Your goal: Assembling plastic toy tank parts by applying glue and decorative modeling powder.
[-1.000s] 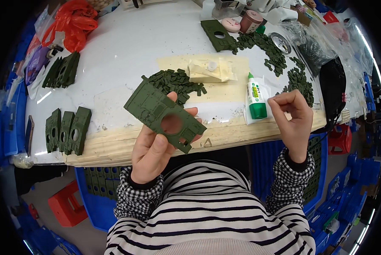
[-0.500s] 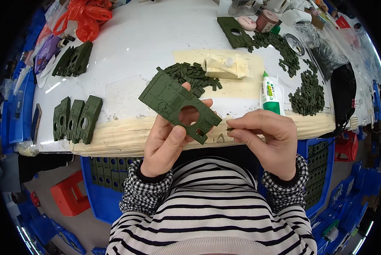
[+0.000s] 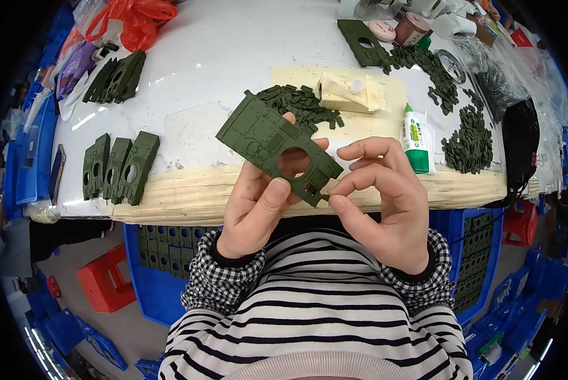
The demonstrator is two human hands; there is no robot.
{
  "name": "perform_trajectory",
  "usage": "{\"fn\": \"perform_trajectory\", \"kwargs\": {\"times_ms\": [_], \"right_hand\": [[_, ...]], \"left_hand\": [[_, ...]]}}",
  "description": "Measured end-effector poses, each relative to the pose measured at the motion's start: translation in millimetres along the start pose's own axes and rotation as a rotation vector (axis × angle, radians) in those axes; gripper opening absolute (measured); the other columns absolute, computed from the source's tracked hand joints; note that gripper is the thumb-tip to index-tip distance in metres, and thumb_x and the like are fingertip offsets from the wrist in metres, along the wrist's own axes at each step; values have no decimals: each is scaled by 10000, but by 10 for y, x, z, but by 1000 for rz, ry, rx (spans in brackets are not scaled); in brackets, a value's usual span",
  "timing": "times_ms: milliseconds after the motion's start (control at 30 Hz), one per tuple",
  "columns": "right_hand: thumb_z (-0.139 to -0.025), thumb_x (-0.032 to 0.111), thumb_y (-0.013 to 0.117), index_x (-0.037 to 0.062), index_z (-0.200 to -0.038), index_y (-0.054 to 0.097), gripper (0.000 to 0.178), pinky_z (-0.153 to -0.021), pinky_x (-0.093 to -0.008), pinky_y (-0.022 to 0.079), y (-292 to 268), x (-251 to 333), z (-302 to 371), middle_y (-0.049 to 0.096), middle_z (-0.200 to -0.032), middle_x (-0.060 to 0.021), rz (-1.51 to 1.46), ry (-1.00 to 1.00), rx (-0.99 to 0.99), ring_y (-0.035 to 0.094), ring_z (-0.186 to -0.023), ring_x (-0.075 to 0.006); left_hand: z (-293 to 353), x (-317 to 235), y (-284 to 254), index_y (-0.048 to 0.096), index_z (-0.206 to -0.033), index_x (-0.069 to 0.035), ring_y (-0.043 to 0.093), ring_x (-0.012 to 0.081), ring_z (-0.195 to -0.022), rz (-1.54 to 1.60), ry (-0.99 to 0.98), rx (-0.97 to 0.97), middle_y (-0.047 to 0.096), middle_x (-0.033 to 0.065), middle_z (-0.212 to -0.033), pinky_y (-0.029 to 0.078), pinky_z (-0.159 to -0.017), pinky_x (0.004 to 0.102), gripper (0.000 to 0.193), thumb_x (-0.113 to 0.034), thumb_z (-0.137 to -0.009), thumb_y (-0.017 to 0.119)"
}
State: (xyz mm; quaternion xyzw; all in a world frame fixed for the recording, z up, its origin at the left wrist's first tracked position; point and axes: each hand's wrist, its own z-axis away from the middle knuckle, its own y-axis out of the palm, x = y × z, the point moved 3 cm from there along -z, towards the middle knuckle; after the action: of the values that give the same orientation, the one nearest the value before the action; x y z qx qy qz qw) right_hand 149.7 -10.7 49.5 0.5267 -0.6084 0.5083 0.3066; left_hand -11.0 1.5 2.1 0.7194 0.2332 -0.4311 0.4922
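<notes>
My left hand (image 3: 256, 212) grips a dark green plastic model tank hull (image 3: 258, 134) with a large round hole, thumb on its near edge and fingers underneath. The hull is tilted, one end pointing toward my right hand (image 3: 385, 196). That hand pinches a small green plastic piece (image 3: 325, 197) between thumb and forefinger, right at the hull's corner; its other fingers are curled apart. Most of the piece is covered by the fingertips, and I cannot tell whether it touches the hull. Behind the hull lies a heap of small green parts (image 3: 303, 107).
A white glue bottle with green ends (image 3: 414, 140) stands right of a taped block (image 3: 350, 95). More small parts (image 3: 467, 140) lie at the right. Several hulls (image 3: 132, 170) rest at the left, another hull (image 3: 363, 43) at the back. Blue bins (image 3: 154, 294) flank me below the table edge.
My right hand has moved left, bringing the small piece from beside the hull to its corner. Its other fingers have spread. The whole view has shifted slightly.
</notes>
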Motion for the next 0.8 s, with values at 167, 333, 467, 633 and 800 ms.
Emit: {"fn": "perform_trajectory", "kwargs": {"times_ms": [167,333,467,633,800], "right_hand": [[-727,9,670,13,-765,627,57,-890,-318,410,69,-58,-34,503,-1115,-117,8,-31,48,524,-1029,-205],[-755,-12,648,-6,-763,608,41,-928,-331,402,117,-115,-29,473,-1146,-125,-77,18,58,528,-1115,-236],[-758,-16,644,-9,-765,607,39,-945,-339,395,129,-122,-31,474,-1141,-127,-69,4,56,530,-1131,-249],[-755,-16,644,-9,-763,607,38,-950,-340,392,134,-112,-40,480,-1136,-129,-39,-14,58,531,-1131,-254],[-751,-16,642,-9,-760,606,38,-950,-344,395,139,-114,-38,481,-1133,-130,-34,-19,48,531,-1133,-261]], "left_hand": [[10,7,-19,87,-1465,-46,418,270,-1268,24,37,18,355,224,-1400,404,-1008,392,591,-182,-981,399],[-5,23,-30,89,-1461,-30,420,272,-1265,-5,60,27,364,220,-1392,394,-1014,388,589,-169,-981,399],[-7,28,-24,88,-1461,-25,417,271,-1265,-6,62,22,373,214,-1385,384,-1021,387,589,-167,-980,398],[0,23,-27,87,-1461,-24,413,268,-1267,-8,69,26,378,209,-1381,371,-1030,389,590,-163,-980,398],[-2,23,-23,88,-1461,-24,411,264,-1269,-4,63,21,378,205,-1382,368,-1032,387,587,-161,-981,396]]}}
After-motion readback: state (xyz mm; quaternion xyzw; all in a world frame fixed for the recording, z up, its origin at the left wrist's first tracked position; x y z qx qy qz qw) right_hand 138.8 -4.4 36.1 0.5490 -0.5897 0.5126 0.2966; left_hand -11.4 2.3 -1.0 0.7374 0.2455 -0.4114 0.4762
